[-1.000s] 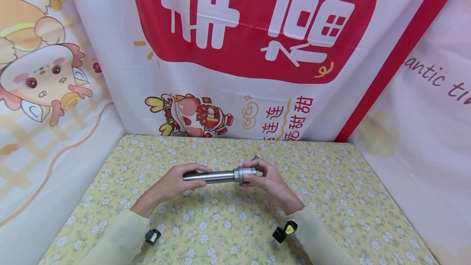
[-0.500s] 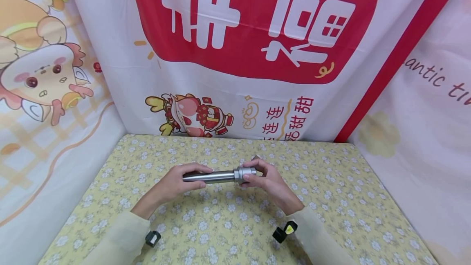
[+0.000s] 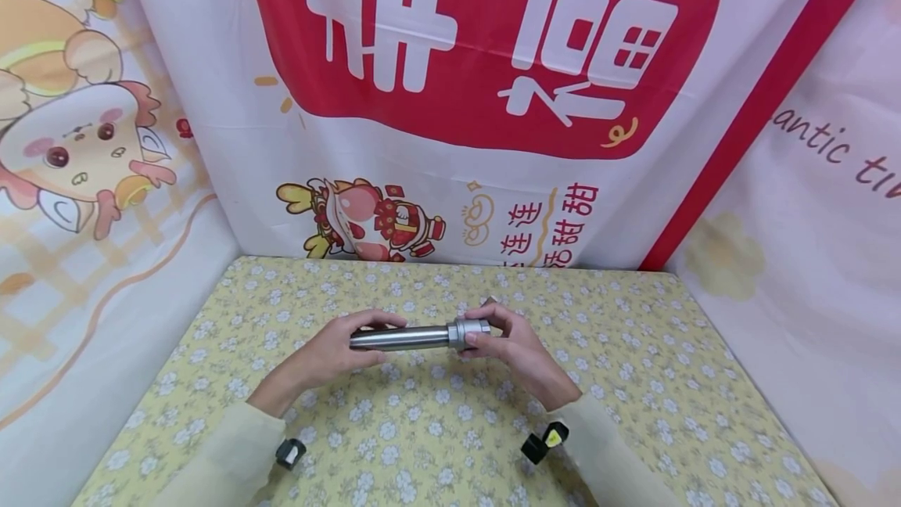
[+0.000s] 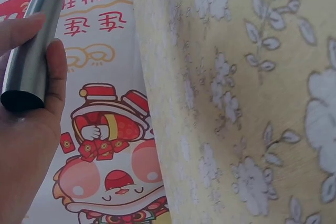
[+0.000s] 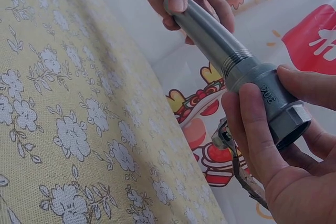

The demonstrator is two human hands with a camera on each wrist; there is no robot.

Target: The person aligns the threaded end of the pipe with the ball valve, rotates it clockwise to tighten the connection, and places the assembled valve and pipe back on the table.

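Note:
In the head view, my left hand [image 3: 334, 346] holds the free end of a smooth steel pipe [image 3: 408, 338], thumb on the near side and fingers on the far side. A steel ball valve [image 5: 262, 85] marked 304 sits on the pipe's other, threaded end; some thread shows outside it. My right hand [image 3: 517, 343] grips the valve body between thumb and fingers, its hexagonal open end facing the palm. The valve's lever handle [image 5: 239, 169] sticks out beyond the fingers in the right wrist view. Pipe and valve are held roughly level, above the table.
A yellow floral cloth [image 3: 436, 444] covers the table. Printed white and red fabric [image 3: 450, 139] hangs along its back edge, with more printed cloth [image 3: 127, 257] on the left and right. A black device is strapped at each wrist.
My left thumb has shifted slightly, drawing back a little along the pipe. The valve and my right hand look unchanged.

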